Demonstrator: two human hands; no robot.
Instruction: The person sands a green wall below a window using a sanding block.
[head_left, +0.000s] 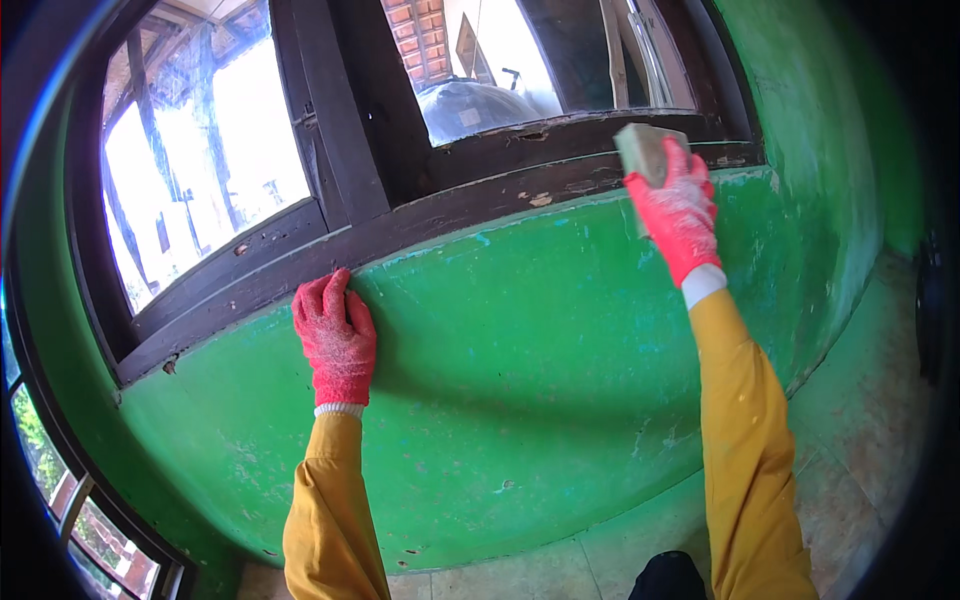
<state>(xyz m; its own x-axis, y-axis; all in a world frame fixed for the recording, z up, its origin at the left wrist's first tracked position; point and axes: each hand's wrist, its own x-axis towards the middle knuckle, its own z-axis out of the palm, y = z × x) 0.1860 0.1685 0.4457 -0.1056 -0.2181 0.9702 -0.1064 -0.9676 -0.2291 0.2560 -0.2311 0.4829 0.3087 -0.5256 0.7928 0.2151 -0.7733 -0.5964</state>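
Both hands wear dusty red work gloves below yellow sleeves. My right hand (681, 206) grips a pale rectangular block (646, 150), whose exact kind I cannot tell, up at the right end of the dark wooden window sill (480, 199). Its upper edge overlaps the brown wood of the frame. My left hand (336, 330) rests against the green painted wall (540, 322) just under the sill, fingers bent, fingertips at the sill's lower edge; I see nothing held in it. The wood has chips and scraped patches, and the wall shows bluish scuffs.
Above the sill are glass window panes (202, 165) in dark frames, with a plastic-covered object (472, 109) behind one. Another window (75, 495) lies at lower left. Floor tiles (525, 574) run along the wall's foot, and a dark object (930, 307) stands at the far right.
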